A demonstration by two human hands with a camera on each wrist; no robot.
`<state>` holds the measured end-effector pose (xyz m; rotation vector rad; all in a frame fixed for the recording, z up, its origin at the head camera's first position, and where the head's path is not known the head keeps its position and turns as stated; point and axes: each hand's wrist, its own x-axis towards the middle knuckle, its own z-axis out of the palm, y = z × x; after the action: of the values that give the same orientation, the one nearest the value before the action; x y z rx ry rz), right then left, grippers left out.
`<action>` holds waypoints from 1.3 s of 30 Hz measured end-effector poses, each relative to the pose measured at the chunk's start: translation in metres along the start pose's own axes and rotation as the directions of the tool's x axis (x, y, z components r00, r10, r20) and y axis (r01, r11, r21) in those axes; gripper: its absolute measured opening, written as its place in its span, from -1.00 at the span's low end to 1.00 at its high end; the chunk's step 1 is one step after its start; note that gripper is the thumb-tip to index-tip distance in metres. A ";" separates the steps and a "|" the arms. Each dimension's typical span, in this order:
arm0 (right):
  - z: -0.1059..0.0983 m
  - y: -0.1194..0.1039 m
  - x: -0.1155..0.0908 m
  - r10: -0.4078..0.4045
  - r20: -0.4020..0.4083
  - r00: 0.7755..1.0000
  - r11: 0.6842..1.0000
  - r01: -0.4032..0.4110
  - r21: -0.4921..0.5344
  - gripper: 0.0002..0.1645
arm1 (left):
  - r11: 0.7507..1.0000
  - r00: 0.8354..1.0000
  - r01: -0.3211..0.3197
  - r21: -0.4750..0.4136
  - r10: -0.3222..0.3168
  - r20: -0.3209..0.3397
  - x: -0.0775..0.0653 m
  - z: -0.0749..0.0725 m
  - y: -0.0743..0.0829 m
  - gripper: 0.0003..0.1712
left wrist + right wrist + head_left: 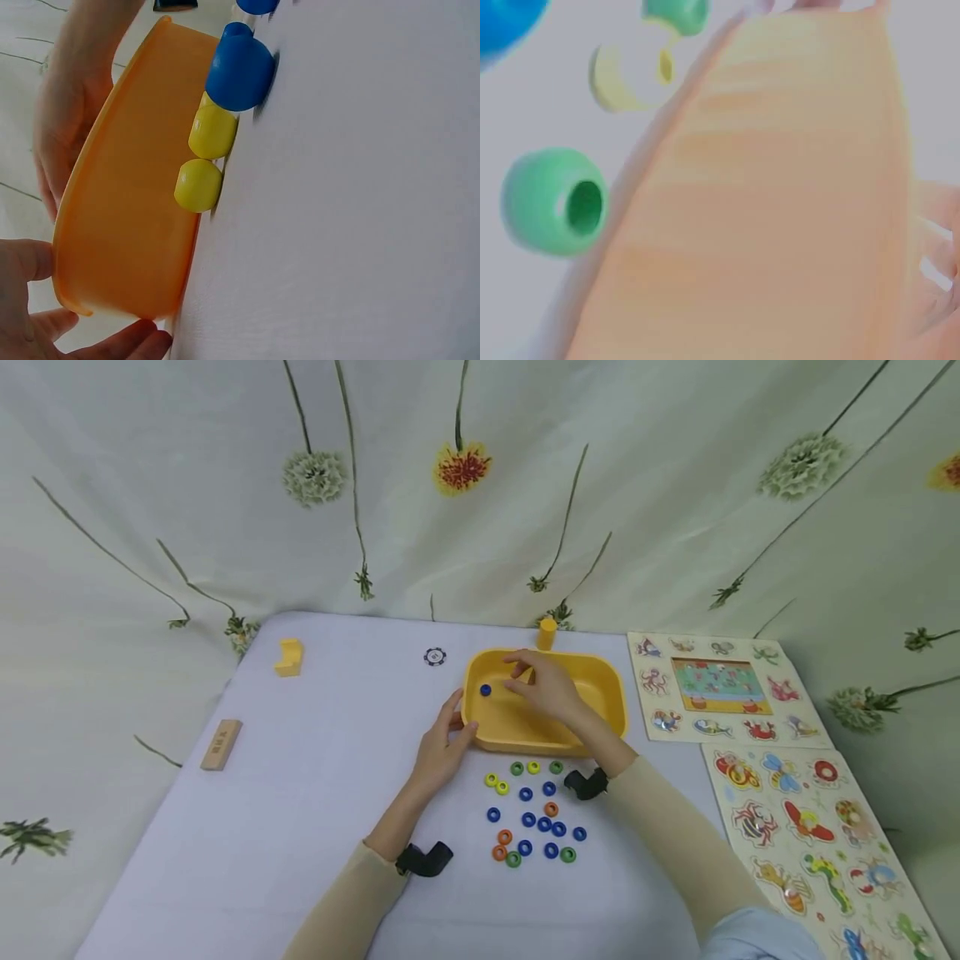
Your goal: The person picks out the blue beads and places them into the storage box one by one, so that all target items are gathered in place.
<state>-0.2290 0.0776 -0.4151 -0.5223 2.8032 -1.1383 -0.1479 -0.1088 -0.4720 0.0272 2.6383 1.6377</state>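
Observation:
A yellow plastic basin (551, 749) stands on the table, a single blue bead (486, 690) inside it near the left end. My left hand (441, 750) holds the basin's left end, with thumb and fingers around the wall near the corner. My right hand (551, 689) is over the inside of the basin. Its thumb and forefinger point left, apart from each other, to the right of that bead. In the right wrist view the basin wall hides most of this hand. In front of the basin lie several loose beads (544, 824) in blue, green, yellow and orange.
Picture puzzle boards (637, 693) lie at the right. Behind the basin stands a yellow cylinder (547, 633). A round black-and-white chip (435, 657) is left of it. Farther left are a yellow notched block (288, 657) and a wooden block (222, 745). A flowered cloth (405, 527) hangs behind.

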 end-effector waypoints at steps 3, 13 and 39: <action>-0.019 0.002 -0.031 -0.069 -0.098 0.993 0.995 0.076 0.069 -0.59 | 1.000 1.000 -0.005 0.003 0.005 -0.007 0.001 0.000 0.001 -0.32; -0.039 0.035 -0.150 -0.117 -0.287 0.951 0.984 0.151 0.098 -0.62 | 1.000 1.000 0.010 -0.009 -0.010 0.003 0.003 0.001 0.000 -0.31; 0.010 0.080 -0.196 -0.095 0.019 0.995 0.996 0.095 0.000 -0.54 | 1.000 1.000 0.015 -0.013 -0.015 0.005 0.005 0.003 -0.001 -0.33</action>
<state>-0.0657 0.1904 -0.4900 -0.6692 2.7902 -1.1424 -0.1524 -0.1066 -0.4744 0.0106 2.6176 1.6484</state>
